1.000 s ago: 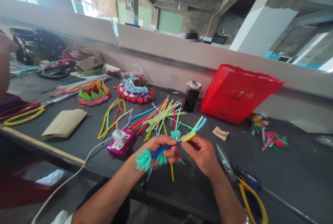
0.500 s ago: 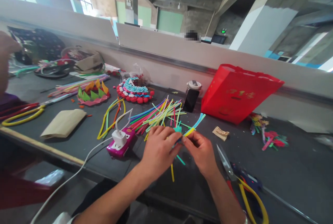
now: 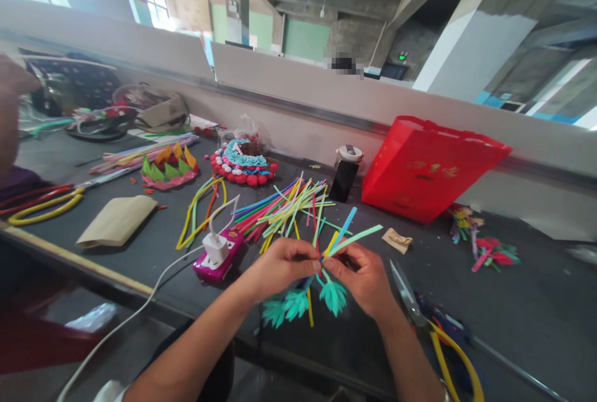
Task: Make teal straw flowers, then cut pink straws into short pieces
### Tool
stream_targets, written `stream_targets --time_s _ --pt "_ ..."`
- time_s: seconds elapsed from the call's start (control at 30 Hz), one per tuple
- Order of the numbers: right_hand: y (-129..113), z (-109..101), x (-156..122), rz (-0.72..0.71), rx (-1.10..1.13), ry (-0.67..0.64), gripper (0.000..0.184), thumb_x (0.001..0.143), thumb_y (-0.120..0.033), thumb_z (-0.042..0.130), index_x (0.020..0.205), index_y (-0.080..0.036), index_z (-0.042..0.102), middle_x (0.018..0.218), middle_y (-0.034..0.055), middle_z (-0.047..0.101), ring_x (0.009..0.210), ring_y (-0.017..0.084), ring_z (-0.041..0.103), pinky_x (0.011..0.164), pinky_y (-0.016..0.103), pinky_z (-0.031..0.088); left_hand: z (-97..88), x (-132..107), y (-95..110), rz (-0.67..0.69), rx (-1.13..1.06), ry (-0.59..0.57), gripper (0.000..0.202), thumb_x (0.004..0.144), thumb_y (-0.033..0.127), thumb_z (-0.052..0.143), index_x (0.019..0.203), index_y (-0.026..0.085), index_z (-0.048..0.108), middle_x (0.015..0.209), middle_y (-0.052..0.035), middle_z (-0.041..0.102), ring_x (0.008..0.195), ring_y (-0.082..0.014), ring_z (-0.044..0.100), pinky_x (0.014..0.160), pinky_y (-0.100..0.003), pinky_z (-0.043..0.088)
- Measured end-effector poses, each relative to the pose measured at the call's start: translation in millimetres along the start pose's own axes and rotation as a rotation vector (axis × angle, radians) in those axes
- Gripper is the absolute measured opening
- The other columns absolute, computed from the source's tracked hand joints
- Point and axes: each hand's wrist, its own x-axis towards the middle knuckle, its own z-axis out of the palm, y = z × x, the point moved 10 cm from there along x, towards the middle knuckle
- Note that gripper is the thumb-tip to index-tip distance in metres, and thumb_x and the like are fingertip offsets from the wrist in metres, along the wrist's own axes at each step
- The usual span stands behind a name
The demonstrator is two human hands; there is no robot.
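My left hand (image 3: 282, 270) and my right hand (image 3: 366, 277) meet above the front of the dark table. Both pinch a small bundle of pipe cleaners (image 3: 344, 228) at its middle. Blue, yellow and pale green ends stick up from the fingers. Under the fingers hang teal pipe-cleaner flowers (image 3: 333, 298), some of them below my left hand. The exact join is hidden by the fingertips. Just beyond my hands lies a loose pile of coloured pipe cleaners (image 3: 280, 212). Open scissors (image 3: 410, 299) with yellow and red handles rest to the right of my right hand.
A pink power strip (image 3: 218, 259) with a white plug and cable sits left of my hands. Behind stand a red bag (image 3: 433, 168) and a phone (image 3: 344, 181) leaning on a cup. A beaded blue-and-red ornament (image 3: 242, 162) and brown paper (image 3: 117, 221) lie leftward. Another person's arm (image 3: 12, 109) shows far left.
The teal flowers have swung from above my left hand to below both hands. The blue and pale green ends now spread apart, and my left hand has turned so its fingertips show.
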Motion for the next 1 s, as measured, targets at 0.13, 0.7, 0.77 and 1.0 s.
stream_targets --time_s 0.13,0.7,0.77,1.0 --pt "-7.7 9.7 -5.4 -0.010 0.091 -0.130 0.017 0.084 -0.032 0.069 0.074 -0.019 0.069 0.066 -0.0016 0.059 0.061 0.013 0.053 0.058 0.024 0.043 23.0 -4.5 -33.1 -0.265 -0.496 -0.238 0.025 0.060 0.033 0.084 0.069 0.012 0.072 0.059 -0.0011 0.061 0.051 -0.0109 0.051 0.052 -0.023 0.036" --pt "23.7 -20.0 -0.5 0.170 0.002 0.262 0.026 0.083 -0.038 0.066 0.068 -0.018 0.060 0.061 -0.0032 0.056 0.058 0.013 0.050 0.057 0.025 0.041 15.6 -4.4 28.5 0.492 0.523 0.245 0.033 0.073 0.007 0.054 0.103 0.019 0.061 0.095 -0.0048 0.067 0.091 -0.0208 0.058 0.088 -0.037 0.038" --pt "28.6 -21.6 -1.9 0.211 0.039 0.288 0.027 0.082 -0.040 0.067 0.068 -0.018 0.060 0.062 -0.0030 0.056 0.060 0.013 0.051 0.058 0.025 0.041 20.8 -4.4 25.2 0.501 0.555 0.246 0.034 0.074 0.010 0.057 0.106 0.019 0.060 0.096 -0.0055 0.066 0.090 -0.0210 0.058 0.086 -0.037 0.039" --pt "35.9 -13.2 -0.7 0.260 0.167 0.244 0.026 0.081 -0.039 0.069 0.067 -0.019 0.060 0.062 -0.0032 0.058 0.057 0.012 0.051 0.055 0.024 0.040 10.4 2.8 6.0 0.356 0.310 0.336 0.020 0.086 0.025 0.055 0.069 0.017 0.060 0.067 -0.0016 0.059 0.066 -0.0153 0.054 0.065 -0.028 0.040"
